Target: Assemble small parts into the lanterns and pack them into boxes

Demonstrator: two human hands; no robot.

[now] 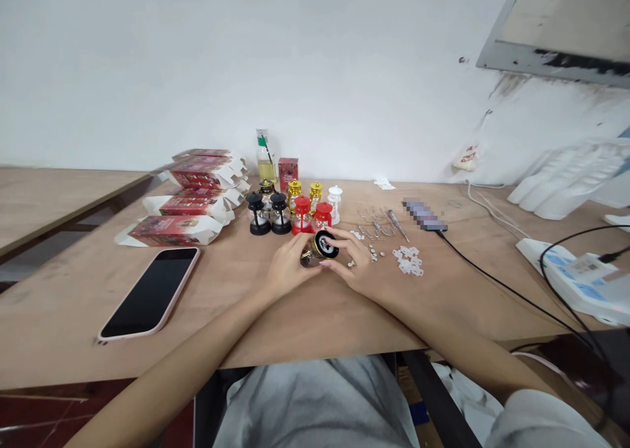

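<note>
Lantern [321, 246], tilted over the table [295, 330], nearer than the upright lanterns [302, 216], base toward the viewer; left hand [290, 263] curls its fingers round the left side, right hand [350, 259] pinches the base (black, pale-centred) between thumb and fingers. Left: boxes [170, 229] and, nearer, a phone [150, 294]; right: white tabs [407, 261]
</note>
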